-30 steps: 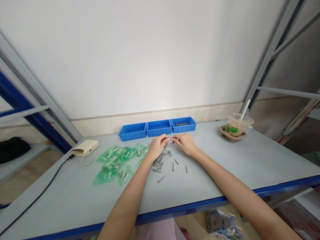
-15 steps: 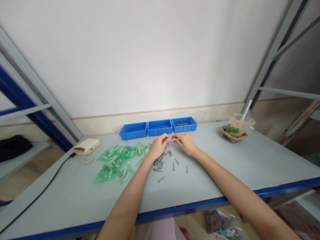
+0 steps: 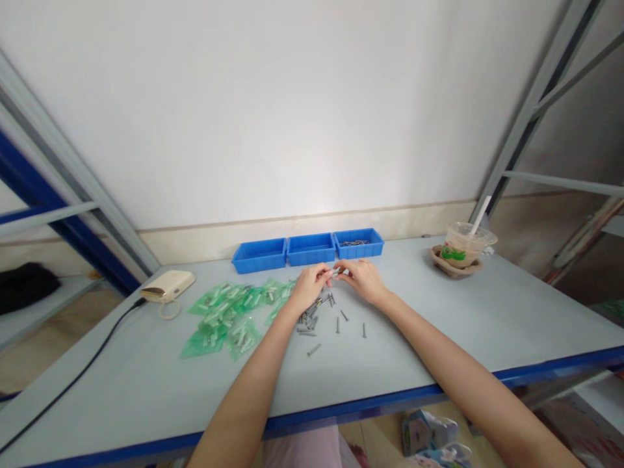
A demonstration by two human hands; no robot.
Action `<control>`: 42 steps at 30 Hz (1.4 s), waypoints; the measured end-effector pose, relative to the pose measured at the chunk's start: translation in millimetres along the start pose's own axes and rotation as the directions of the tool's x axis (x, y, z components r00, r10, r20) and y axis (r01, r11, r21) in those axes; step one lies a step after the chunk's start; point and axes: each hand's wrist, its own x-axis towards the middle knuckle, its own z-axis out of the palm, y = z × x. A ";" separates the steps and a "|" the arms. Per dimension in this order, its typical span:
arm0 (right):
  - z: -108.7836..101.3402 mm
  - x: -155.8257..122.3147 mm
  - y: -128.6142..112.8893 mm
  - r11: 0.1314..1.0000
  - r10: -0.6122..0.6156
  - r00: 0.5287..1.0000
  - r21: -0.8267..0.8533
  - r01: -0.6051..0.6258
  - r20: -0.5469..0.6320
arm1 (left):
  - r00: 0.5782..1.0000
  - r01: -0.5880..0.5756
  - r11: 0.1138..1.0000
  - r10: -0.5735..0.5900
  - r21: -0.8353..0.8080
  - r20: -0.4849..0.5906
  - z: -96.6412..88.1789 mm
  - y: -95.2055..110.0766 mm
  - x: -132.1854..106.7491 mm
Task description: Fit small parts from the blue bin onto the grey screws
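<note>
Pinched between the fingers (image 3: 345, 265) of your left hand (image 3: 309, 286) and right hand (image 3: 364, 280), a small pale piece (image 3: 335, 273) sits beyond the loose screws (image 3: 309, 318) on the desk (image 3: 511, 305), where a slackened grip could drop it.

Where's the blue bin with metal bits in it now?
In the head view, that bin stands rightmost of three in a row, near the wall, just beyond the right hand.

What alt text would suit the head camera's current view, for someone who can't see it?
A bare left hand and right hand together hold a small pale item over a grey table. Loose screws lie on the near side, green plastic packets to the left, three blue bins behind, and a drink cup to the right.
</note>
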 end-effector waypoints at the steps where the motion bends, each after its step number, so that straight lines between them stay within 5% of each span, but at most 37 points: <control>1: 0.0 0.0 0.4 1.000 -0.011 1.000 0.005 0.011 0.002 | 1.000 0.004 1.000 -0.004 0.000 0.000 0.0 0.5 0.0; 9: -1.8 -0.2 -0.3 1.000 0.012 1.000 0.000 -0.012 0.028 | 1.000 0.011 1.000 -0.011 -0.011 0.010 -0.6 2.9 0.2; 18: -6.0 0.4 -3.9 0.922 0.033 0.998 0.382 -0.052 0.056 | 0.999 0.035 0.995 -0.033 0.089 -0.026 0.2 -0.2 0.6; 30: -7.5 0.9 -5.1 0.976 0.078 0.995 0.200 -0.087 0.054 | 1.000 0.028 1.000 -0.028 0.009 -0.013 -2.1 2.8 0.3; 42: -9.6 1.9 -2.4 0.975 0.078 0.993 0.202 -0.095 0.093 | 0.999 0.020 1.000 -0.019 0.008 -0.025 -2.0 3.6 0.5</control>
